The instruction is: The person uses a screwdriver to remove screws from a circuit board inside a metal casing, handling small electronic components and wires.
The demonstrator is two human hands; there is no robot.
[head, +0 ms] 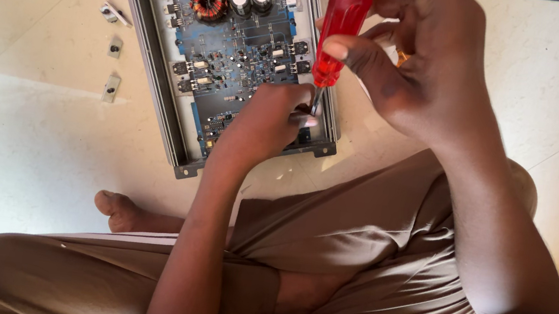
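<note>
pale tiled floor (28, 119) under both hands: right hand (404, 66) grips red-handled screwdriver (339, 33), left hand (271, 117) pinches its tip on blue circuit board (237, 38); keep shaft upright.

The right hand (412, 60) grips a red-handled screwdriver (337, 33) upright over the open circuit board (236, 45); the left hand (270, 117) steadies its tip.

No packages, labels, signs or screens show anywhere in view, near either hand or farther off.
</note>
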